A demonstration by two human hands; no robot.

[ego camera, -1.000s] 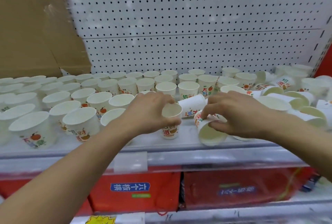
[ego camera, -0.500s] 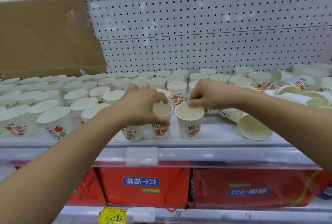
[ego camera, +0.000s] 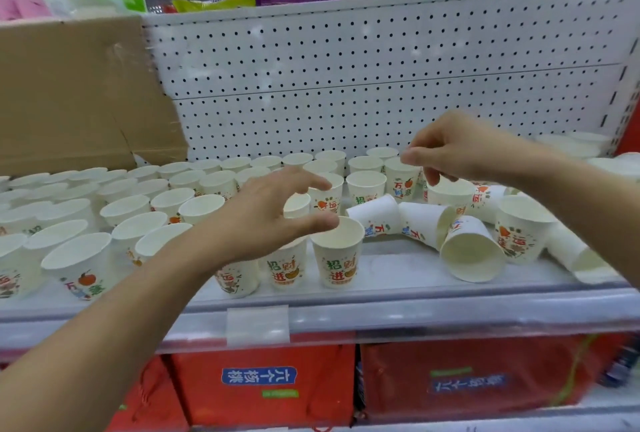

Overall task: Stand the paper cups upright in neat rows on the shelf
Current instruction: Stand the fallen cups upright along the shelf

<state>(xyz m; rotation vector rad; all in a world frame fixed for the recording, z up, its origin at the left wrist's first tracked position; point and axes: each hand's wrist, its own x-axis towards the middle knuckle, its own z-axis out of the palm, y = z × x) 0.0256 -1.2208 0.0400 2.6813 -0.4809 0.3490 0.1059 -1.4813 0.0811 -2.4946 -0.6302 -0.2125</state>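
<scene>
While the cardboard box point(ego camera: 79, 92) sits at the far left against the pegboard back point(ego camera: 381, 60), the left part of the shelf point(ego camera: 398, 307) is already filled with paper cups standing upright in rows point(ego camera: 114, 209). Moving right, the left hand point(ego camera: 263, 220) hovers over the front row with its fingers spread and nothing in them, the thumb just beside the rim of the front upright cup point(ego camera: 337, 255). That cup stands at the right end of the front row, near the shelf's front edge. Past it lie the tipped cups point(ego camera: 426, 223), several on their sides with one mouth facing the camera, touching each other in a loose heap. Above them the right hand point(ego camera: 457, 151) hangs with fingertips drawn loosely together, pinching nothing that I can make out. Farther right, more cups stand or lie mixed. Judging by this, one cup has just been set and both hands are free; the next move calls for picking a fallen cup, turning it mouth-up, and setting it beside the front cup without knocking its neighbours.
</scene>
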